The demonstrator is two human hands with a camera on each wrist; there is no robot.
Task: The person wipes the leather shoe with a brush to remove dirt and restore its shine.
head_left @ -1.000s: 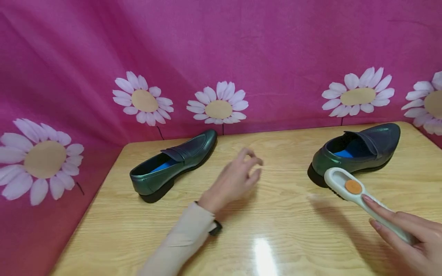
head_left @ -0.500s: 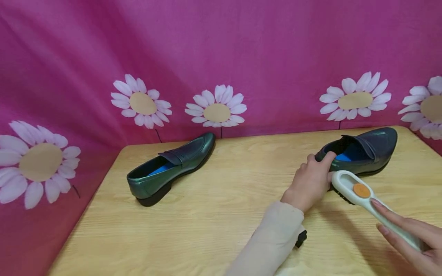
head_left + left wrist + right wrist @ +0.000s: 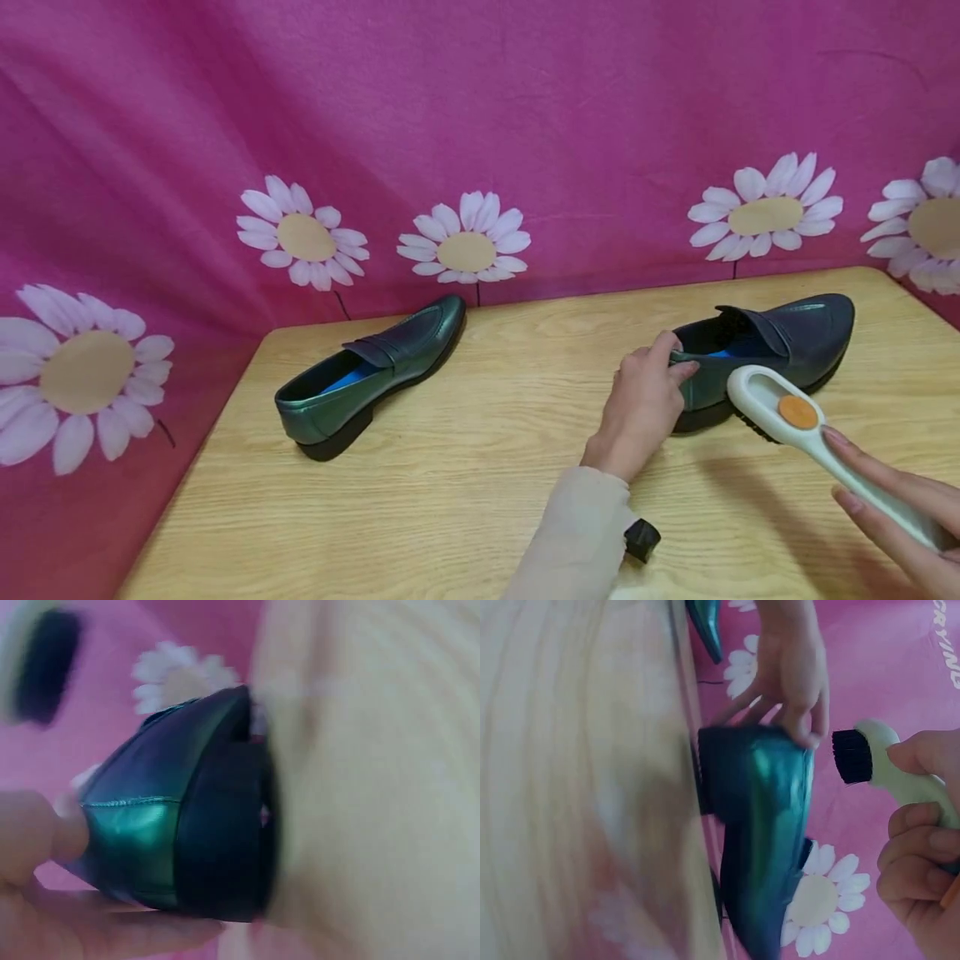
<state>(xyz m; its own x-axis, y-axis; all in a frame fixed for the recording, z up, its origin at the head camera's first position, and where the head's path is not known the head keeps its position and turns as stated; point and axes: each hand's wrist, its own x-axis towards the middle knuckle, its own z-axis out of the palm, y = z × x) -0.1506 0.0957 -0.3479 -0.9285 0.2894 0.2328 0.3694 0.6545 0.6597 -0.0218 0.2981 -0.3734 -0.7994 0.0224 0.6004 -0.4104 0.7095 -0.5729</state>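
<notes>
A dark green-purple loafer (image 3: 802, 346) with a blue insole is at the right of the table, toe pointing to the back right. My left hand (image 3: 641, 400) grips its heel, thumb at the top edge; in the left wrist view the heel (image 3: 135, 840) lies between thumb and fingers. My right hand (image 3: 900, 500) holds a white brush (image 3: 847, 471) with an orange button by its handle. Its black bristles (image 3: 851, 756) face the shoe, with a gap between them in the right wrist view. Whether the sole touches the table, I cannot tell.
The matching loafer (image 3: 375, 371) stands at the left of the light wooden table (image 3: 420, 517). A pink cloth (image 3: 585, 100) printed with white daisies hangs behind the table and along its left side.
My left hand has come from the middle of the table to the right loafer and taken its heel. The loafer has shifted slightly left and nearer. The brush has moved a little right.
</notes>
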